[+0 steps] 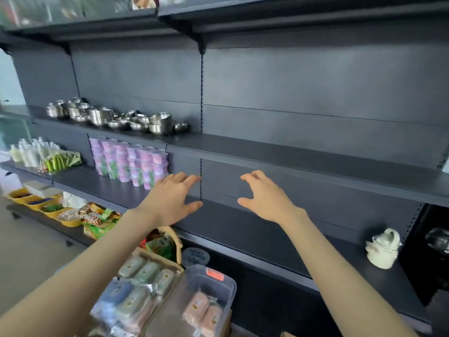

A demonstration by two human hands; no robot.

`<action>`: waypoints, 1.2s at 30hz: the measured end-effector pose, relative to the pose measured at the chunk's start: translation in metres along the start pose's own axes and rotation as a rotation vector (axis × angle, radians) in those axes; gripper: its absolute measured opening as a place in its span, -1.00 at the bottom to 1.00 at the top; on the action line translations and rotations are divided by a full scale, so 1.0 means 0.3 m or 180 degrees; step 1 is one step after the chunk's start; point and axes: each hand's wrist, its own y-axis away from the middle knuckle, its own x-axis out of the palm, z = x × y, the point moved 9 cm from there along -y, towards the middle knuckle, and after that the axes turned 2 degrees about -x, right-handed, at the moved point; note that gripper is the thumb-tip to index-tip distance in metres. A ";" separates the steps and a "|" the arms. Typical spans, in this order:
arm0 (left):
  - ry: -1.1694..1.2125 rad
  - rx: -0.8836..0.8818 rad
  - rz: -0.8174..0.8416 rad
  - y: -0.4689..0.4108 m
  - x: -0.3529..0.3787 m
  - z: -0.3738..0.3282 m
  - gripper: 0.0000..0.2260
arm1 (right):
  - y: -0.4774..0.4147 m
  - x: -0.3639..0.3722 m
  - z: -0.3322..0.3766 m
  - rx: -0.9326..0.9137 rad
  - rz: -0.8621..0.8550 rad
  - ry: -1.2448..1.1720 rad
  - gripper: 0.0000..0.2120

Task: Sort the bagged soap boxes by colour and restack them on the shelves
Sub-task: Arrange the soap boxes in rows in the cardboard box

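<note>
Bagged soap boxes (136, 285) in green, blue and pink lie heaped in a brown box at the bottom centre. Two pink ones (204, 312) sit in a clear plastic bin (218, 283) beside it. Both my hands reach forward above the dark middle shelf (255, 229). My left hand (173, 201) is spread with straight fingers and holds nothing. About a hand's width to its right, my right hand (263, 198) hovers with loosely bent fingers, also holding nothing. Neither hand touches a soap box.
Purple lidded cups (132, 164) are stacked left of my hands on the same shelf. Steel bowls (116, 116) fill the shelf above at left. A white bundle (384, 249) sits on the shelf at right. Yellow trays (46, 205) and snack packets (97, 220) lie lower left.
</note>
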 end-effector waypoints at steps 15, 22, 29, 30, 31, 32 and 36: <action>-0.0020 -0.0571 0.0381 -0.020 0.246 1.091 -0.41 | -0.687 0.695 0.647 -0.0268 0.0623 -0.0104 -0.43; 0.0387 -0.0580 0.1068 0.033 0.579 1.521 -0.43 | -0.844 1.148 0.832 0.0137 0.0980 -0.0299 -0.51; 0.0781 -0.0713 0.1746 0.059 0.956 1.779 -0.47 | -0.926 1.552 0.865 0.0583 0.1551 -0.0448 -0.54; 0.0840 -0.0746 0.1817 0.063 1.011 1.803 -0.48 | -0.933 1.608 0.861 0.0644 0.1614 -0.0474 -0.55; 0.0906 -0.0795 0.1901 0.069 1.069 1.827 -0.49 | -0.939 1.665 0.854 0.0696 0.1671 -0.0501 -0.54; 0.0994 -0.0842 0.1993 0.076 1.129 1.847 -0.50 | -0.944 1.724 0.846 0.0755 0.1725 -0.0541 -0.52; 0.1407 -0.1207 0.2339 0.129 1.378 1.905 -0.55 | -0.929 1.976 0.799 0.1125 0.2011 -0.0900 -0.47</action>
